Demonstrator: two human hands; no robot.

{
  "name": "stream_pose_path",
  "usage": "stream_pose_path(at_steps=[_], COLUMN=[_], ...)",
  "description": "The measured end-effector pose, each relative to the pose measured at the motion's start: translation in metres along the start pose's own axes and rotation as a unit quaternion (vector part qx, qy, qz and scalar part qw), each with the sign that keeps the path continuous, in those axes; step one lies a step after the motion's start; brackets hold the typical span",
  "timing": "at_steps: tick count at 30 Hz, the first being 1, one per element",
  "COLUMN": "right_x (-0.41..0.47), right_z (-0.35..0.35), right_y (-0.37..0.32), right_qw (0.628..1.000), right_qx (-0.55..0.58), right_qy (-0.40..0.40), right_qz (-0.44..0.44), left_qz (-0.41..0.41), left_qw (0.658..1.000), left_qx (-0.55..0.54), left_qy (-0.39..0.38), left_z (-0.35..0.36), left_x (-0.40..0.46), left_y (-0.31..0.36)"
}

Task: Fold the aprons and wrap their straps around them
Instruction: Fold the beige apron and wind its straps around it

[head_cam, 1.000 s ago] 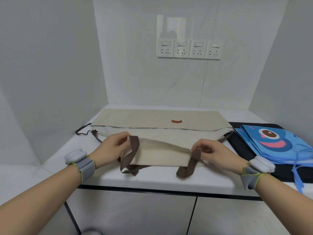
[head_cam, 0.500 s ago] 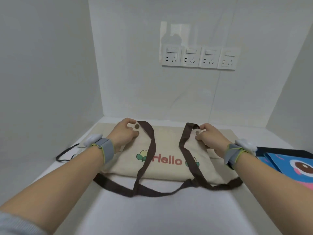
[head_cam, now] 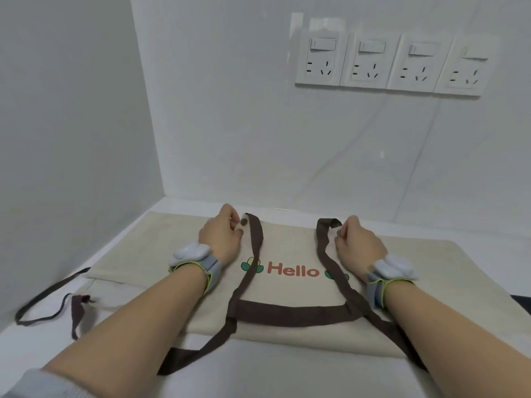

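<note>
Both hands, left (head_cam: pixel 222 238) and right (head_cam: pixel 357 244), had carried the apron (head_cam: pixel 287 285) bib's top corners forward, seemingly pinching them beside the brown straps (head_cam: pixel 253 254); first fold nearly laid.

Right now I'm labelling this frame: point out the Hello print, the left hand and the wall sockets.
Hello print (head_cam: pixel 293 269), head view, middle of the red word.
left hand (head_cam: pixel 222 238), head view, back of hand.
wall sockets (head_cam: pixel 366 64), head view, second plate's face.

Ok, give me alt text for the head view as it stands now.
Both hands pinch the top corners of a beige apron printed "Hello", laid folded on a white table: left hand and right hand each beside a brown strap. Four wall sockets sit above.
</note>
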State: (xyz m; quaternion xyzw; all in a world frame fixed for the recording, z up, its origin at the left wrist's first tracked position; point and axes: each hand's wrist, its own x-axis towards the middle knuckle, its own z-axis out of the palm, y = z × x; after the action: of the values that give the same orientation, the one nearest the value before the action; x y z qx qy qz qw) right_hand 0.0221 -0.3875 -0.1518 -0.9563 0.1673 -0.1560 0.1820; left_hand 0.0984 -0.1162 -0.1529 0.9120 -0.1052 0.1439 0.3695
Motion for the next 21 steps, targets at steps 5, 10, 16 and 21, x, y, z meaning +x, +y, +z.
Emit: stream_pose_path(at_steps=[5, 10, 16, 21], right_x=[-0.008, -0.027, -0.085, -0.136], right_z=[0.010, 0.007, -0.009, -0.018], right_y=[-0.002, -0.006, -0.013, -0.021], right_qw=[0.990, 0.994, 0.994, 0.993], right_qx=[-0.104, -0.106, -0.104, -0.110], right_qy=[0.092, 0.035, 0.031, 0.035], right_qz=[-0.018, -0.007, -0.008, -0.019], left_qz=[0.019, 0.003, -0.002, -0.006], left_qw=[0.977, 0.958, 0.955, 0.954], left_qx=[0.200, 0.253, 0.259, 0.258], left_qy=[-0.067, -0.135, -0.143, -0.155], left_z=[0.008, -0.002, -0.033, -0.059], left_x=[-0.002, -0.022, -0.079, -0.125], left_y=[-0.013, -0.013, -0.008, -0.014])
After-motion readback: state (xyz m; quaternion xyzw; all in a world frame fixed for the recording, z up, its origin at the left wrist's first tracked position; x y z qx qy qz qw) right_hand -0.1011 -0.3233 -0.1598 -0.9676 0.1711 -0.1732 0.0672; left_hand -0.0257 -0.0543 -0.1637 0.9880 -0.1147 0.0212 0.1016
